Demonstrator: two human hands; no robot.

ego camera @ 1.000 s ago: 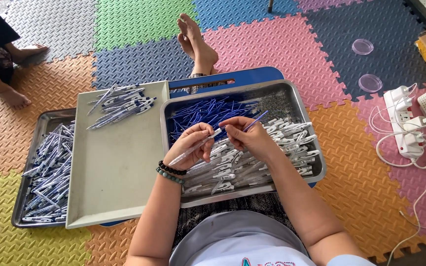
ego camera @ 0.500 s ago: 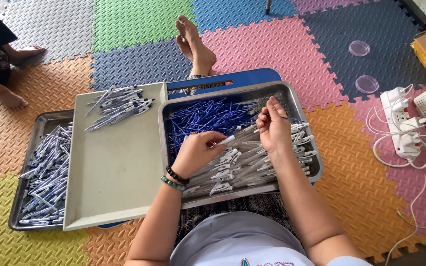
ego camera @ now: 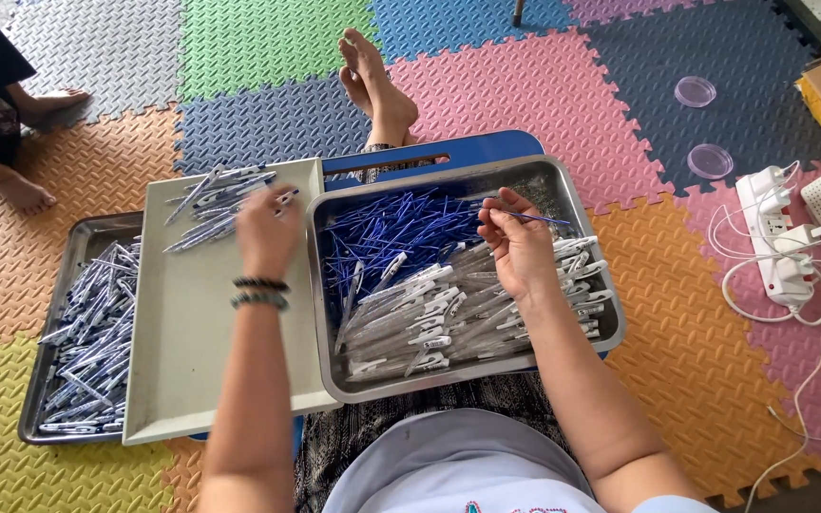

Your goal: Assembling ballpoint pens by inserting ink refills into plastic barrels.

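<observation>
Head view showed our left hand (ego camera: 266, 231) reaching to ten o'clock, fingers loose over the assembled pens (ego camera: 225, 195) piled on the grey tray (ego camera: 201, 370), while our right hand (ego camera: 517, 249) pinched one blue refill (ego camera: 534, 218) above the steel tray (ego camera: 572, 204), kept close for easy picking.

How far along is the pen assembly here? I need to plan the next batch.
Done: a small pile of assembled pens on the grey tray, more in the dark tray at left. In hand: the left hand is at that pile; the right hand pinches one blue refill. Left: many refills and clear barrels fill the steel tray, so plenty remains.
</observation>
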